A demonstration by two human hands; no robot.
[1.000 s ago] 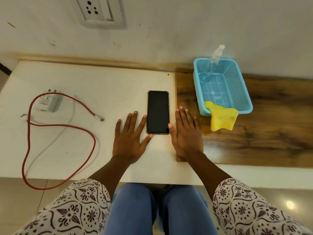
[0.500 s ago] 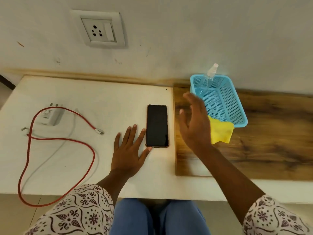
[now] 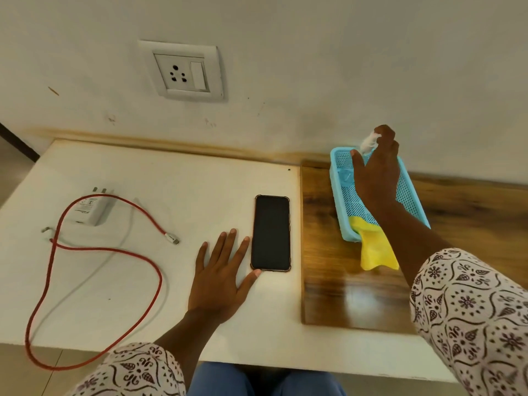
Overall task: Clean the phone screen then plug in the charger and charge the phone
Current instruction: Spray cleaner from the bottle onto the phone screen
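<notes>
A black phone (image 3: 271,232) lies face up on the white table (image 3: 148,175). My left hand (image 3: 220,278) rests flat and open beside it, thumb tip touching its lower left corner. My right hand (image 3: 374,172) reaches over the blue basket (image 3: 415,202), fingers at the white nozzle of the clear spray bottle (image 3: 368,142) and thumb spread apart; the bottle's body is mostly hidden behind the hand. A yellow cloth (image 3: 374,250) hangs over the basket's near end. The white charger adapter (image 3: 90,210) with its red cable (image 3: 108,248) lies at the left.
A wall socket (image 3: 183,72) with a switch sits above the table's back edge. The basket stands on a wooden board (image 3: 343,281) at the right. The cable's plug end (image 3: 171,238) lies loose left of my left hand, and the cable loops over the table's front edge.
My right hand lifted from beside the phone and moved up and right over the basket to the spray bottle's nozzle. The left hand stayed flat. My view tilted upward.
</notes>
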